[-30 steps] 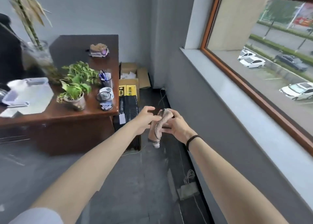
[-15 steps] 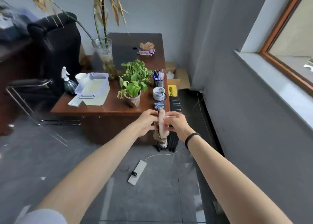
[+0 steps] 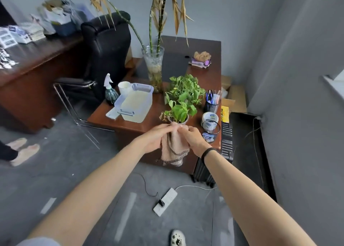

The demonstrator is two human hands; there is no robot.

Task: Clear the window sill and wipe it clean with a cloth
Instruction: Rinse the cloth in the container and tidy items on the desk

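1. Head view: both arms reach forward over the grey floor [image 3: 55,171], hands meeting in front of a brown desk [image 3: 204,46].
2. Left hand [image 3: 154,137] and right hand [image 3: 191,137] each close fingers onto the upper edge of a pinkish cloth [image 3: 174,147]; it hangs folded between them, net-trimmed hem downward.
3. Cloth is held in the air at the desk's near edge, just in front of a small potted plant [image 3: 178,113].
4. Right wrist carries a black band [image 3: 208,152].
5. On the desk: clear lidded tub [image 3: 135,104], spray bottle [image 3: 110,91], white cup [image 3: 124,87], glass vase [image 3: 153,67] with tall dry stalks, pen cup [image 3: 212,102], tape roll [image 3: 210,118].
6. White power strip [image 3: 165,202] lies on the floor below the hands.
7. Window sill [image 3: 333,84]: only a corner shows, far right, well apart from the cloth.
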